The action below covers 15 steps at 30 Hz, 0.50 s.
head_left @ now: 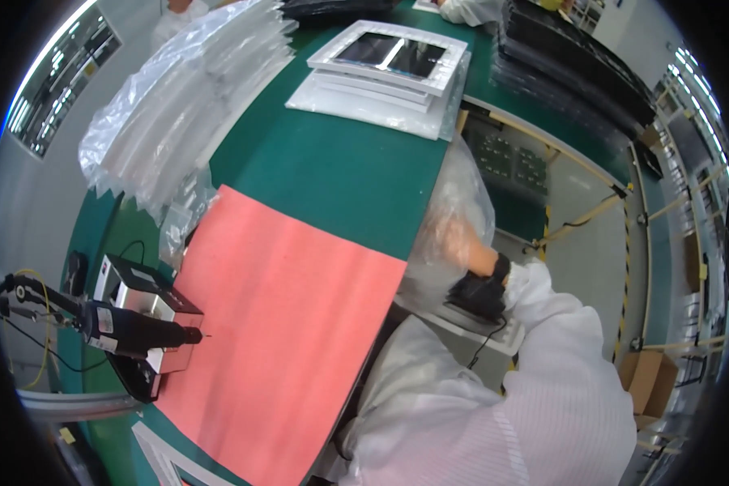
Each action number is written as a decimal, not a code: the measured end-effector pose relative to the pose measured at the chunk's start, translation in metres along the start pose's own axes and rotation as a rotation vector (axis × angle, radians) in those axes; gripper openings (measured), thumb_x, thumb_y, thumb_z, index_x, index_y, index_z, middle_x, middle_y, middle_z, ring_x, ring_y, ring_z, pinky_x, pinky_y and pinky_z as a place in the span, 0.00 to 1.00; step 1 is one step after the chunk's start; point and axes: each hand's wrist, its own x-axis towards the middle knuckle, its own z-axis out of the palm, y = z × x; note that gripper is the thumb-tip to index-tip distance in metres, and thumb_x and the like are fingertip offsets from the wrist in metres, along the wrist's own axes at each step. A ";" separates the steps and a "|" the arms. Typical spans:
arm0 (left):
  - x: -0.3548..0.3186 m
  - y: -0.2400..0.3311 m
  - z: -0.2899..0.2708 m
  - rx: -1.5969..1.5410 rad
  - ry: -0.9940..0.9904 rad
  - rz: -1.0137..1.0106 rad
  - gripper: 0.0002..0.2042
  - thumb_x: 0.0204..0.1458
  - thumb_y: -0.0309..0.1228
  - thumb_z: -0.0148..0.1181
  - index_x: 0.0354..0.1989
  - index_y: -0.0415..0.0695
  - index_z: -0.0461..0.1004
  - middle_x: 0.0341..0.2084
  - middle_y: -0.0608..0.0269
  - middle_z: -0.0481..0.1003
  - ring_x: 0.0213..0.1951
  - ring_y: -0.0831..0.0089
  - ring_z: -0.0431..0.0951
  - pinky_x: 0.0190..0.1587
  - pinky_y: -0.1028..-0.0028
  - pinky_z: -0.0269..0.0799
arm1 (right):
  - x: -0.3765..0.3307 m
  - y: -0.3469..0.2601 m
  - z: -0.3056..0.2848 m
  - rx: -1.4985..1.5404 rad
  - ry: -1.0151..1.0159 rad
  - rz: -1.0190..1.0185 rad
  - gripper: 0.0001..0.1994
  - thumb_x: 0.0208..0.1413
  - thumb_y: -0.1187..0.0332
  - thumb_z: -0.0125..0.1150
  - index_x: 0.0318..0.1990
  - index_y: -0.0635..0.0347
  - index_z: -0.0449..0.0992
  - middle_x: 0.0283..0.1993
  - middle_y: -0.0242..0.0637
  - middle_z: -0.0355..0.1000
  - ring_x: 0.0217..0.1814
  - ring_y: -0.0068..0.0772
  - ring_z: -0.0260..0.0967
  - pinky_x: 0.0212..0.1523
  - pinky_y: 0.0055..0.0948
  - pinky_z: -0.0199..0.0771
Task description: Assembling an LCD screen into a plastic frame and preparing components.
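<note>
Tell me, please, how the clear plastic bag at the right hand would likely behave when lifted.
The clear plastic bag would probably be floppy, as it hangs in loose folds about the right hand. It seems light for its size, being see-through film. Its shiny surface may be somewhat slippery.

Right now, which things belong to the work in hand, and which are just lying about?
Likely in use:
clear plastic bag, at the right hand

Untouched, possibly just lying about:
black screwdriver
stacked white frames
cardboard box
</note>
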 end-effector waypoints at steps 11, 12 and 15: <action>0.008 -0.021 -0.021 -0.140 -0.069 -0.096 0.28 0.59 0.50 0.45 0.54 0.35 0.70 0.39 0.46 0.76 0.41 0.56 0.77 0.40 0.59 0.75 | -0.001 -0.091 -0.061 0.774 0.551 0.718 0.18 0.61 0.61 0.54 0.53 0.61 0.70 0.53 0.39 0.70 0.52 0.32 0.69 0.50 0.34 0.71; 0.009 -0.023 -0.022 -0.152 -0.078 -0.105 0.28 0.59 0.51 0.45 0.54 0.35 0.70 0.39 0.46 0.76 0.41 0.56 0.77 0.40 0.59 0.75 | 0.006 -0.103 -0.063 0.450 0.600 0.675 0.16 0.60 0.62 0.55 0.51 0.62 0.71 0.52 0.40 0.70 0.46 0.32 0.70 0.45 0.32 0.71; 0.011 -0.025 -0.026 -0.184 -0.105 -0.122 0.29 0.59 0.51 0.45 0.54 0.36 0.70 0.38 0.46 0.76 0.41 0.56 0.77 0.40 0.58 0.75 | 0.019 -0.095 -0.038 0.075 0.355 0.287 0.15 0.54 0.63 0.62 0.44 0.64 0.74 0.48 0.47 0.72 0.39 0.38 0.73 0.39 0.36 0.72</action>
